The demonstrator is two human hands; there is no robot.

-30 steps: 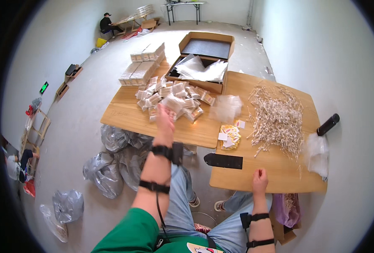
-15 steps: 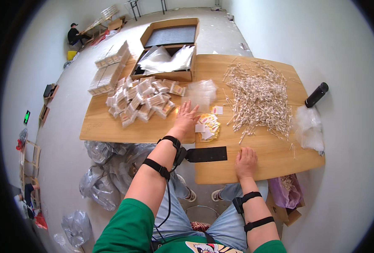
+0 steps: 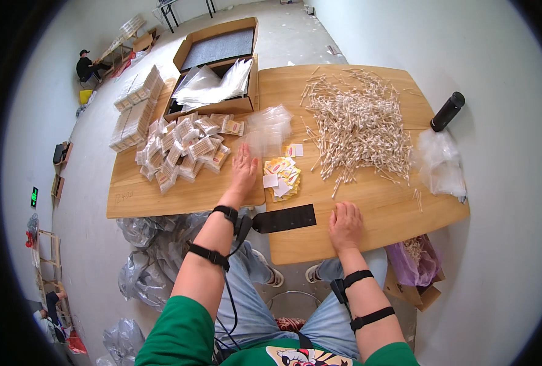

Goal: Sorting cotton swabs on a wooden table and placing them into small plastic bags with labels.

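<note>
My left hand (image 3: 244, 171) lies palm down on the wooden table, fingers stretched out and holding nothing. Its fingertips are at the near edge of the flat clear plastic bags (image 3: 271, 129). To its left is a heap of small packs of cotton swabs (image 3: 185, 145). On its right sit a pile of yellow-and-white cards (image 3: 283, 183) and one separate card (image 3: 293, 150). My right hand (image 3: 346, 226) rests on the table near the front edge, empty, with fingers loosely laid down. Beyond it spreads a large heap of loose cotton swabs (image 3: 362, 125).
An open cardboard box (image 3: 243, 105) with clear plastic sheets stands at the back. Stacked packs (image 3: 130, 125) line the far left. A black bottle (image 3: 447, 111) and a clear plastic bag (image 3: 440, 165) are at the right edge. A black strap (image 3: 286, 218) extends from my left forearm.
My left hand has drawn its spread fingers closer together and still lies beside the clear bags. My right hand stays by the front edge. The whole view has shifted slightly.
</note>
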